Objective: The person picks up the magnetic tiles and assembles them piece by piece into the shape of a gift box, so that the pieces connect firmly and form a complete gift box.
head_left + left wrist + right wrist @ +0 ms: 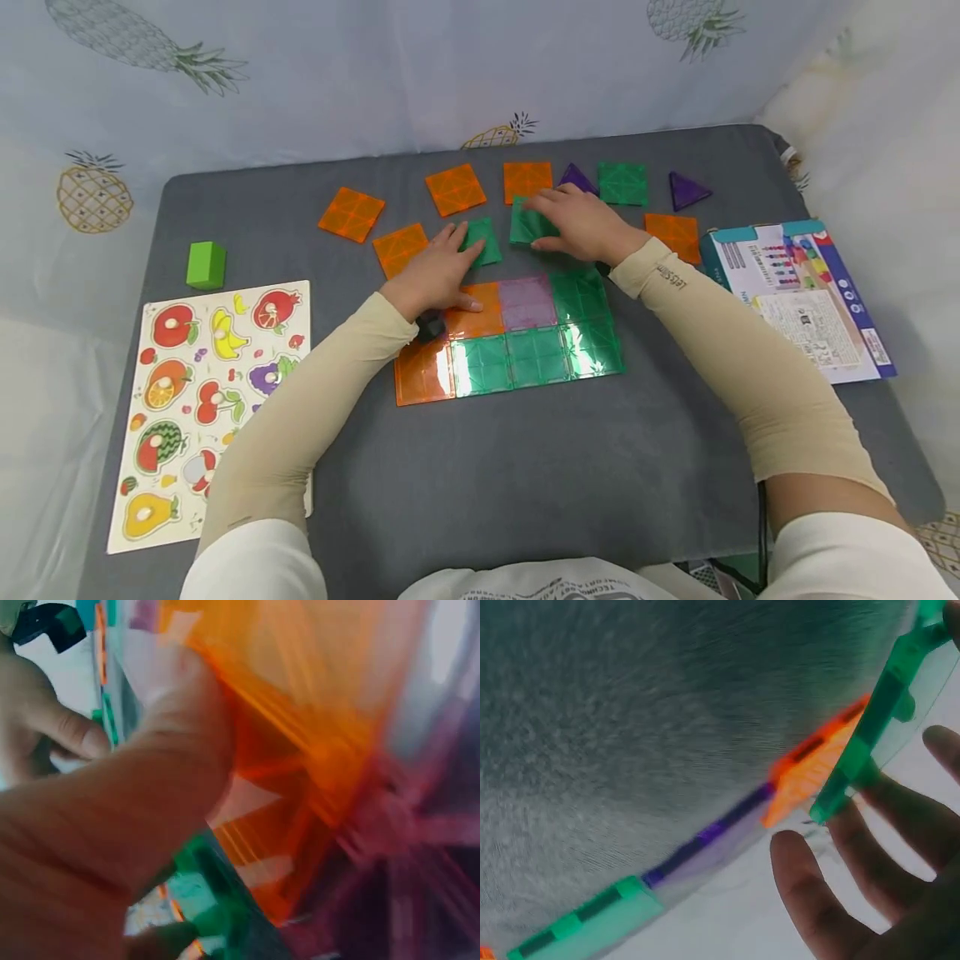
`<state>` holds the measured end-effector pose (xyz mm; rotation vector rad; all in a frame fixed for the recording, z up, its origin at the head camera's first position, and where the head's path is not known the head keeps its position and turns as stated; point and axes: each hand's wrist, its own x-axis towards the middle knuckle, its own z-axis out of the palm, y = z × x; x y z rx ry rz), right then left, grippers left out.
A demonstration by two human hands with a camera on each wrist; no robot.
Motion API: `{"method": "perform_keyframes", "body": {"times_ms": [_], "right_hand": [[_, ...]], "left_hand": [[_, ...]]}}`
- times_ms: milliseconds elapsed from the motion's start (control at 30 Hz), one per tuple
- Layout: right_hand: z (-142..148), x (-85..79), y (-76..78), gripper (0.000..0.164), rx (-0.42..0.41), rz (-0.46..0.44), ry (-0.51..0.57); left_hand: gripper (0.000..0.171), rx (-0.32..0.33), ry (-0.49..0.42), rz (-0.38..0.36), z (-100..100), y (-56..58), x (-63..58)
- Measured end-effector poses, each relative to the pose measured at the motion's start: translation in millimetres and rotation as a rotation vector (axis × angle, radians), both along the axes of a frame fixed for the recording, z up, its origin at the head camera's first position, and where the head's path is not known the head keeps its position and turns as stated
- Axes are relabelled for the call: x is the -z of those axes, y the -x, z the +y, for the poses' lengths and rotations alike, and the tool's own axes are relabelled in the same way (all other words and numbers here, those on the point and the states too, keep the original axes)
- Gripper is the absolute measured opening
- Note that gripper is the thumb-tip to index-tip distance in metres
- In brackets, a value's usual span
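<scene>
My right hand (581,223) pinches a green square magnetic tile (529,223) by its edges; in the right wrist view this tile (866,739) stands tilted above the table. My left hand (429,279) lies spread, its fingertips at another green tile (483,242) and its thumb on an orange tile (480,307). That orange tile belongs to a flat two-row panel of see-through squares, with a purple tile (527,302) and several green tiles (537,354) beside it. The left hand and a dark wrist camera cover the panel's upper left corner.
Loose orange tiles (351,214), a green tile (622,183) and purple triangles (687,191) lie along the back. A green block (206,265) stands left, behind a fruit puzzle board (251,417) partly under the left arm. A printed box (802,300) lies at the right.
</scene>
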<state>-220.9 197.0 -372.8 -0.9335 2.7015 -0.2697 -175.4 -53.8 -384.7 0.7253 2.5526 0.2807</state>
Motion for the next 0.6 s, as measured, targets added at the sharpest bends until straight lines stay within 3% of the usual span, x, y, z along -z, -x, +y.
{"method": "perform_keyframes", "body": {"times_ms": [133, 267, 433, 600], "right_hand": [[-4, 6.1, 4.4, 0.060, -0.002, -0.073, -0.026], [-9, 9.9, -4.4, 0.065, 0.010, -0.135, -0.026], [-15, 13.2, -20.4, 0.071, 0.067, -0.129, -0.037], [-23, 16.2, -35.6, 0.077, 0.067, -0.121, -0.061]], "left_hand": [[0.097, -0.022, 0.000, 0.022, 1, -0.7, 3.8], [0.089, -0.038, -0.046, 0.079, 1, -4.8, 5.5], [0.082, -0.030, -0.055, 0.104, 1, -9.4, 6.5], [0.076, -0.029, -0.067, 0.115, 0, -12.9, 8.1]]}}
